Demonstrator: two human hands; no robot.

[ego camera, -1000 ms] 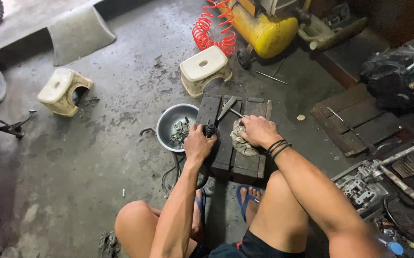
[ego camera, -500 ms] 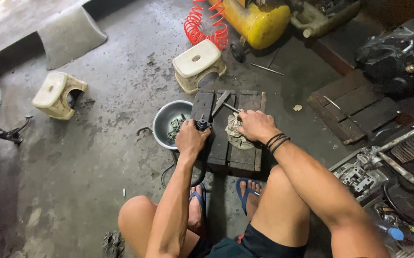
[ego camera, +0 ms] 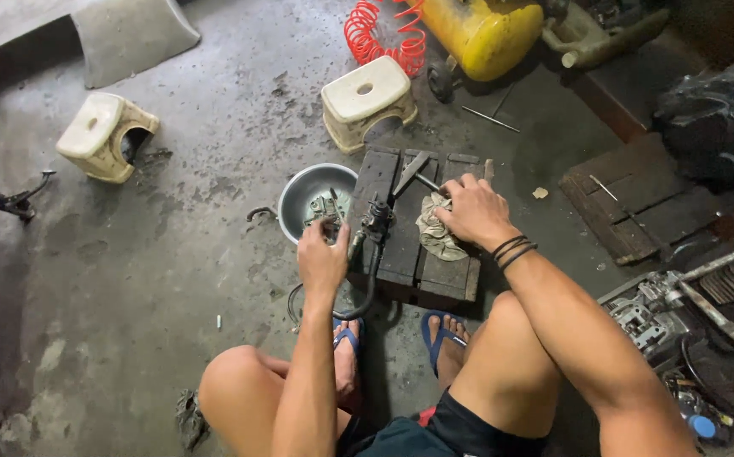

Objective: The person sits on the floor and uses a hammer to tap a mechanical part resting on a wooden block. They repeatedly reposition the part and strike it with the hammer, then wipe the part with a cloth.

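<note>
Left of centre, a metal bowl on the floor holds small grey parts. The left hand, arm reaching up-frame, is closed around an air tool pointing up-frame over the wooden block. The right hand presses flat on a rag.
</note>
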